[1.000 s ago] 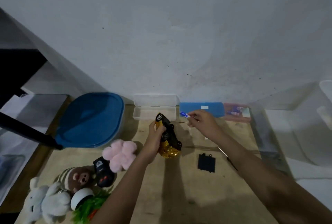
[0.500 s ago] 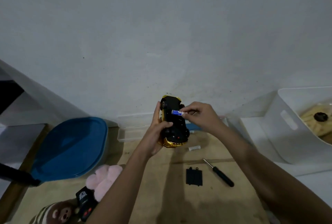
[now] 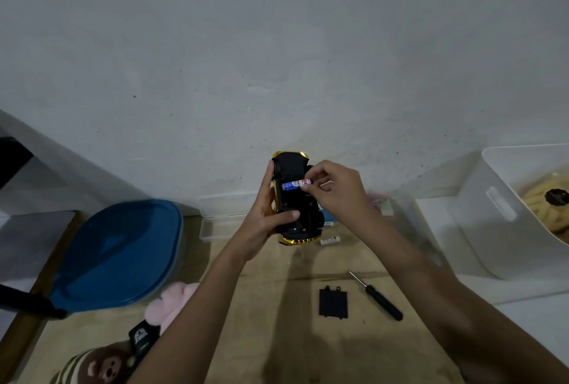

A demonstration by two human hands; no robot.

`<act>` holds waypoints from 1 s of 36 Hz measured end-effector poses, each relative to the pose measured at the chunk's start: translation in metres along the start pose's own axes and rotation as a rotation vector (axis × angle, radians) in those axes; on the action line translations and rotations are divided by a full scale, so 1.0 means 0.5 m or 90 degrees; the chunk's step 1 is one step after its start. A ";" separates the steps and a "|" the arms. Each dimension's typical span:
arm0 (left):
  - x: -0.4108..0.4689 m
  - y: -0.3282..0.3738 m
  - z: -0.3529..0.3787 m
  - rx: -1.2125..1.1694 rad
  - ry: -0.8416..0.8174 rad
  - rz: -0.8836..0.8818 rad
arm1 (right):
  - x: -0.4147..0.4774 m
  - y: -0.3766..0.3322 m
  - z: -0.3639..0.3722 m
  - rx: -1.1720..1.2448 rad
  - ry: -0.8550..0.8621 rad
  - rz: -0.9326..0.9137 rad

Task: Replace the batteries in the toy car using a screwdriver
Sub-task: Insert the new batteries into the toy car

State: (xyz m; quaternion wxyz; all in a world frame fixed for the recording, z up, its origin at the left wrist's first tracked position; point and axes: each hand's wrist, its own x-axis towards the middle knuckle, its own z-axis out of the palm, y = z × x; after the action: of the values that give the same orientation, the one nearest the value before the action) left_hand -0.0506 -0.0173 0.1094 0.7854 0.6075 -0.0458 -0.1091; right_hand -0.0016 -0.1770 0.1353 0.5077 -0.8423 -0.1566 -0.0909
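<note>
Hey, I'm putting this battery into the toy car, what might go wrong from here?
The battery is pinched only by the right hand fingertips over the upturned toy car; it might slip or go in the wrong way round, since the polarity marks aren't visible. The left hand holds the car in the air, so pressing may tilt it. The cover and screwdriver lie loose near the right forearm and could get knocked.

"What's on the left?"
"A big blue lid (image 3: pixel 118 252), a pink fluffy toy (image 3: pixel 167 303), and near us a stripy brown bear (image 3: pixel 92 366)."
"And far right?"
"A see-through white box (image 3: pixel 498 214)."
</note>
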 end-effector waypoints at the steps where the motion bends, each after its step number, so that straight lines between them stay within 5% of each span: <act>1: 0.000 0.001 -0.003 0.006 -0.002 -0.001 | -0.001 0.001 0.003 0.012 0.011 0.005; 20: 0.016 0.008 0.017 0.028 0.027 0.075 | -0.002 0.034 0.001 0.065 0.108 -0.121; 30: 0.024 0.026 0.014 0.025 0.028 0.098 | 0.026 0.015 -0.011 0.241 0.047 0.028; 36: 0.020 0.027 0.004 0.049 0.027 0.093 | 0.014 0.020 0.017 0.226 0.094 -0.019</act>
State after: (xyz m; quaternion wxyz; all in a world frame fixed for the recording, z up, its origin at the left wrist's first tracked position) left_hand -0.0397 -0.0183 0.1223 0.7679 0.6347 -0.0778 -0.0370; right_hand 0.0082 -0.1726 0.1254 0.6567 -0.7283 -0.1450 -0.1311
